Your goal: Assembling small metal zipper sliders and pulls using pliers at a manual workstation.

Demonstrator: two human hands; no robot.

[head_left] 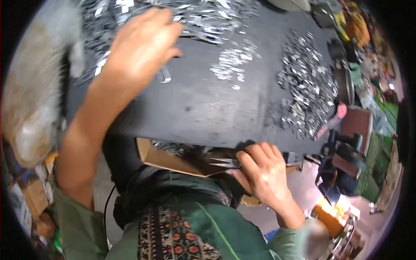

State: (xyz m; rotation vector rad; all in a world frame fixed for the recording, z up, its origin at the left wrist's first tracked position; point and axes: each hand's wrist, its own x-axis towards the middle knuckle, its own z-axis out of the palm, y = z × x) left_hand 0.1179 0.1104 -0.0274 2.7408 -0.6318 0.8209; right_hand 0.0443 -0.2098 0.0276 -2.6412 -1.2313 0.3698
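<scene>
My left hand point(145, 41) reaches over the far left of the dark table, at the edge of a large heap of flat metal pieces point(208, 21). Its thumb stands out to the side, while the fingertips are blurred and partly hidden, so a grip cannot be made out. Just below that hand lies a single bent metal piece point(165, 74). At the near table edge my right hand point(263, 171) is closed around small pointed pliers point(223, 162), whose two narrow jaws point left, slightly apart. Beneath them is an open cardboard box point(173, 164) holding dark metal pieces.
A smaller cluster of shiny pieces point(234, 60) lies mid-table, and another heap point(307, 86) spreads on the right. Beside it rests a pink-handled tool point(333, 119). A pale bowl point(289, 4) stands at the far edge. A large plastic-wrapped bundle point(34, 86) is at left.
</scene>
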